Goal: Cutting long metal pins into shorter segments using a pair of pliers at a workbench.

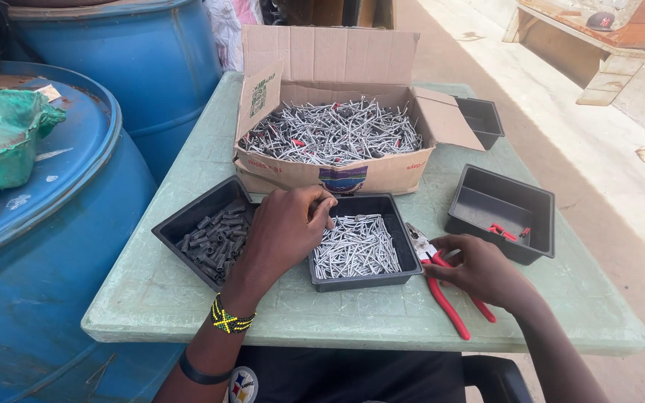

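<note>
Two bare hands work over a pale green table [188, 298]. Left hand [287, 227] hangs above the gap between two black trays, fingers curled and pressed together at the tips over the far left corner of the middle tray [404, 261]; something small may be pinched there, but the fingertips hide it and this cannot be told. A beaded wristband [229, 319] in yellow, green and black sits on that wrist, with a dark band [199, 373] nearer the elbow.

Right hand [479, 270] rests on the table just right of the middle tray, fingers loosely closed around the red handles of a pair of pliers [449, 302]. The metal head of the pliers points toward the far left and lies just beside the tray rim; the handles run toward the near edge.

Middle tray holds a heap of silver nails [356, 246]. Left tray [181, 224] holds short dark grey tubular pieces [218, 237]. Right tray [531, 198], well apart from the others, holds a few small red pieces [503, 231] in its near corner. A smaller black tray [481, 119] stands at the far right, partly behind a box flap.

An open cardboard box [337, 175] stands on the far side, touching the near trays, filled with silver nails mixed with red bits [330, 133]. Blue plastic drums [76, 246] stand left of the table; the nearer one carries crumpled green material [1, 134].
</note>
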